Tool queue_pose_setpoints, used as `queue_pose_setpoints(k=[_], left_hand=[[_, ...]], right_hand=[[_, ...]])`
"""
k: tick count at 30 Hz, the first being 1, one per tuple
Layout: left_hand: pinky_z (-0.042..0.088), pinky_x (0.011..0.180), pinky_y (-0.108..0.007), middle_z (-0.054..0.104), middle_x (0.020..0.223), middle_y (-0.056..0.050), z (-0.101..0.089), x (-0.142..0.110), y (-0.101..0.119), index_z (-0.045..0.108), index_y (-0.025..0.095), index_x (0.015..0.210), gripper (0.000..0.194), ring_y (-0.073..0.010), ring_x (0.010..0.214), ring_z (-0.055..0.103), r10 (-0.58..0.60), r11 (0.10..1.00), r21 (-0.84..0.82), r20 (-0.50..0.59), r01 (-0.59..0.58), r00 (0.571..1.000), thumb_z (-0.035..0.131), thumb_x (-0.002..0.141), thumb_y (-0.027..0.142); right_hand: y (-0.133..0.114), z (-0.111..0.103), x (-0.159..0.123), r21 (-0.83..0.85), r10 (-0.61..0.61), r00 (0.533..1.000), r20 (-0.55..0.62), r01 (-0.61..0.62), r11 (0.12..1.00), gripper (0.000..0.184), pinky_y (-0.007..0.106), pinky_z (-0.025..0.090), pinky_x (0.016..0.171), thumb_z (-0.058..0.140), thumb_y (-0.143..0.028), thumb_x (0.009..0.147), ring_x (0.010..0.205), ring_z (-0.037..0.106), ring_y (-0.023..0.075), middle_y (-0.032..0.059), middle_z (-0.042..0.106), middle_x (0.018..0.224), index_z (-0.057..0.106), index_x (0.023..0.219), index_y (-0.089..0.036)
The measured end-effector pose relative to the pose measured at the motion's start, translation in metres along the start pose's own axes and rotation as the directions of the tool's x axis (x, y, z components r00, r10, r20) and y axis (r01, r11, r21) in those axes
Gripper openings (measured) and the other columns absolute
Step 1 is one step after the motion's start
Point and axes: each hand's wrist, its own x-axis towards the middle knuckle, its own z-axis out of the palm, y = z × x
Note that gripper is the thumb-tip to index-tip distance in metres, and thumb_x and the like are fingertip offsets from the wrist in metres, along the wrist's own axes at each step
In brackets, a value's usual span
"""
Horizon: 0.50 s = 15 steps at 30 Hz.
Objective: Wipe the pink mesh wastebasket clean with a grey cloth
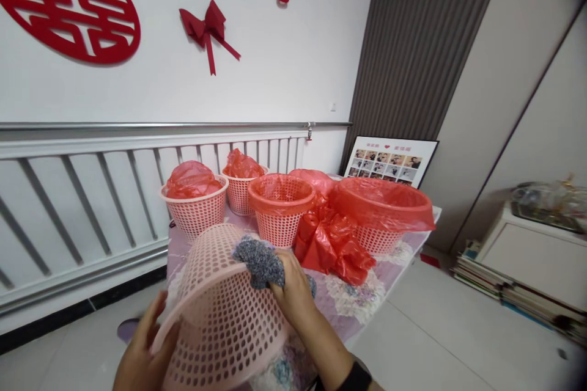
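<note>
A pink perforated plastic basket lies tilted on its side in front of me, its base pointing away. My left hand grips the basket's rim at the lower left. My right hand is closed on a grey fuzzy cloth and presses it against the basket's upper side near the base.
Several pink baskets lined with red plastic bags stand on a small table with a floral cover. Loose red bags lie among them. A white radiator runs along the wall. A photo frame leans behind; stacked books sit at right.
</note>
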Motion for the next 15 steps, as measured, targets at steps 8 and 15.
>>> queue_pose_setpoints(k=[8,15], left_hand=[[0.029,0.122,-0.05,0.056,0.147,-0.006,-0.002,0.002,0.007,0.053,0.024,0.135,0.068,-0.0289,0.139,0.048,-0.032,0.993,-0.106,0.139,0.047,0.99,0.047,0.083,0.067],[0.037,0.118,-0.046,0.059,0.144,-0.005,-0.009,-0.008,0.001,0.055,0.024,0.135,0.068,-0.0294,0.136,0.051,-0.152,0.973,-0.162,0.093,0.165,0.984,0.048,0.083,0.068]], right_hand=[[0.011,0.008,-0.029,0.126,0.306,0.948,-0.083,-0.295,0.947,0.028,0.042,0.054,0.092,0.051,-0.021,0.085,0.104,0.065,0.0251,0.0113,0.068,0.109,0.058,0.112,-0.018],[0.034,0.044,-0.137,0.266,0.679,0.731,-0.069,-0.643,0.718,0.045,0.047,0.056,0.093,0.055,-0.047,0.083,0.106,0.07,0.0324,0.018,0.073,0.112,0.06,0.114,-0.014]])
